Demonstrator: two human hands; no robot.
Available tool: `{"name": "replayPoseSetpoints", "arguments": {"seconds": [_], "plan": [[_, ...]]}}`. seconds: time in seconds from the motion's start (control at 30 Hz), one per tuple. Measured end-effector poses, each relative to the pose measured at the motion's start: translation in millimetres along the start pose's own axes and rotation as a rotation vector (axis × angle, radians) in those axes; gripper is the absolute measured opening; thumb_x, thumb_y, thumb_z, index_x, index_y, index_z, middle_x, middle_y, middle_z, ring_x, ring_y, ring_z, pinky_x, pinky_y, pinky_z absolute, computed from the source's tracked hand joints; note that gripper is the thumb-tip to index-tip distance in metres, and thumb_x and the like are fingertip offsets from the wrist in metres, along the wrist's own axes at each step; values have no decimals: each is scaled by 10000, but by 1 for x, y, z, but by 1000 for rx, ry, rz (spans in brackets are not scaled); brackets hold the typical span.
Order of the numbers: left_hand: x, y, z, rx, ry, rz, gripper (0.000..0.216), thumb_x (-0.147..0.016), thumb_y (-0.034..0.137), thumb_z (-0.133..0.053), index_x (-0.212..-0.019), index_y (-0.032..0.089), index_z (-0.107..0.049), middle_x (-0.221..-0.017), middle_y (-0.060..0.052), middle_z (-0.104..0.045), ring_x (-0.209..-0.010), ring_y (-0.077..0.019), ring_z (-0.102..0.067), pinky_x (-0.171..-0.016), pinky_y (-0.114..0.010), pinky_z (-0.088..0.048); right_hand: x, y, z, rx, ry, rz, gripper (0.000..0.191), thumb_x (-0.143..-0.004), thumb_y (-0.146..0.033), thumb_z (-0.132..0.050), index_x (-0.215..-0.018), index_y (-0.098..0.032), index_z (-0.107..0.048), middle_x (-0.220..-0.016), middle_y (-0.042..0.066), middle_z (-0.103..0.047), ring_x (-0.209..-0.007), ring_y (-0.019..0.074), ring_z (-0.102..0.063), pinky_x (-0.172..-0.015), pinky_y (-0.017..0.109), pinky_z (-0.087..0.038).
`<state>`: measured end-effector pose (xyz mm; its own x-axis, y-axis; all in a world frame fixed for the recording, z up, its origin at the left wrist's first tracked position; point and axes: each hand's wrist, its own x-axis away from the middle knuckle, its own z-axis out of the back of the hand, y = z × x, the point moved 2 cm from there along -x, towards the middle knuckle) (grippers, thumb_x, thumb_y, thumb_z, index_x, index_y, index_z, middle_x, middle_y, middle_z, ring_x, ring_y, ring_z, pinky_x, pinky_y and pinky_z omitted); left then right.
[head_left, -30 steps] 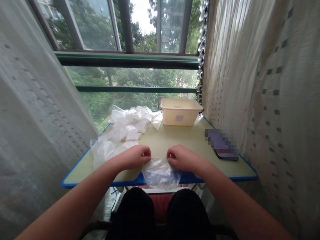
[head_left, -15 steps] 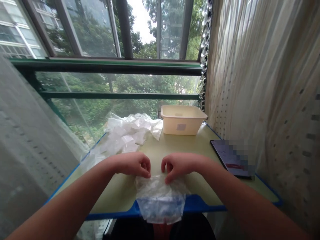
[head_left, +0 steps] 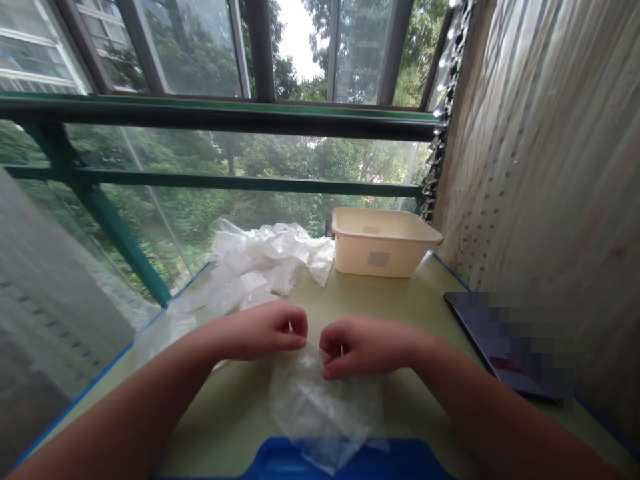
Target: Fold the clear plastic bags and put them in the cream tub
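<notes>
A clear plastic bag (head_left: pixel 325 407) hangs from my fingers near the front of the table, its lower end over the blue edge. My left hand (head_left: pixel 280 328) pinches its upper edge between thumb and fingers. Close beside it, my right hand (head_left: pixel 355 347) is closed in a pinch on the same bag's upper edge. The bag looks thin, see-through and crumpled, and I make out nothing inside it. Beyond my left hand lies a loose heap of similar plastic bags (head_left: pixel 270 257).
A cream plastic bin (head_left: pixel 377 260) with a small label stands at the back right of the green table (head_left: pixel 400 413). At the right lies a dark tablet-like device (head_left: pixel 485 333), partly blurred out. Curtains hang on both sides; a window with a green railing (head_left: pixel 250 179) is behind.
The view has shifted, bringing the table nearer. My hands have come closer together, and the bag's lower part has changed from wide and flat to narrowed and pointed.
</notes>
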<state>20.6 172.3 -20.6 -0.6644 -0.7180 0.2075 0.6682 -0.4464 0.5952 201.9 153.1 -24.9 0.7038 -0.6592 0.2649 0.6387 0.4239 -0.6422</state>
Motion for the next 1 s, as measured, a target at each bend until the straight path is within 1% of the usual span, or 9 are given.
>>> {"name": "replayPoseSetpoints", "arguments": {"seconds": [0.17,0.23,0.33,0.43,0.53,0.6,0.73,0.83,1.0], "plan": [[-6,-10,12,128,414,99,374,-780,428,-443,-1038,184,-559,-1026,-49,-613,-878,-182,-566,-745,-274,-432,-7,19,0,-390,28,-165,185,-723,-277,-558,-875,-172,-552,-660,-25,-584,-452,62,-494,-389,157,-359],[-3,-14,15,49,539,173,388,-776,455,-434,-1013,177,-564,-992,-56,-623,-841,-191,-575,-714,-283,-430,-11,26,-3,-492,59,-191,173,-717,-274,-570,-852,-171,-534,-658,-22,-587,-410,61,-486,-363,165,-374],[1,-18,14,-105,472,308,401,-751,526,-427,-827,180,-615,-782,-44,-644,-689,-197,-578,-601,-281,-403,-12,30,-7,-647,78,-203,193,-707,-270,-596,-852,-172,-515,-686,-10,-601,-441,81,-535,-395,196,-449],[4,-21,9,-176,342,334,408,-715,549,-454,-741,186,-639,-727,-45,-641,-640,-195,-569,-540,-267,-369,-9,27,-8,-680,61,-253,263,-714,-336,-609,-894,-176,-501,-651,-7,-602,-460,101,-561,-395,205,-466],[4,-23,3,-164,266,319,372,-700,514,-484,-751,189,-657,-732,-44,-645,-546,-166,-549,-475,-253,-336,-2,21,-6,-567,43,-324,357,-737,-468,-561,-943,-182,-501,-625,6,-608,-465,135,-585,-357,210,-444],[3,-23,-1,-107,224,323,338,-694,475,-503,-798,198,-665,-756,-39,-650,-476,-140,-529,-440,-247,-322,2,17,-3,-392,67,-355,393,-733,-529,-532,-912,-179,-545,-621,26,-623,-469,149,-592,-342,205,-416],[1,-19,-4,-86,228,345,247,-664,395,-541,-771,215,-672,-759,-29,-652,-481,-141,-543,-446,-243,-338,5,15,2,-102,154,-325,368,-733,-525,-519,-718,-171,-616,-597,35,-643,-447,130,-570,-371,202,-385],[0,-16,-5,-150,270,327,207,-649,390,-558,-696,221,-668,-706,-22,-650,-580,-176,-572,-497,-253,-359,1,17,0,-81,144,-305,297,-749,-420,-510,-622,-168,-602,-531,16,-620,-417,109,-533,-379,195,-375],[-2,-16,-6,-149,281,253,214,-678,390,-537,-709,234,-681,-739,-15,-670,-667,-187,-589,-575,-262,-390,-7,28,-2,-181,131,-331,240,-756,-298,-454,-590,-162,-563,-480,2,-577,-350,88,-459,-329,190,-343]]}}
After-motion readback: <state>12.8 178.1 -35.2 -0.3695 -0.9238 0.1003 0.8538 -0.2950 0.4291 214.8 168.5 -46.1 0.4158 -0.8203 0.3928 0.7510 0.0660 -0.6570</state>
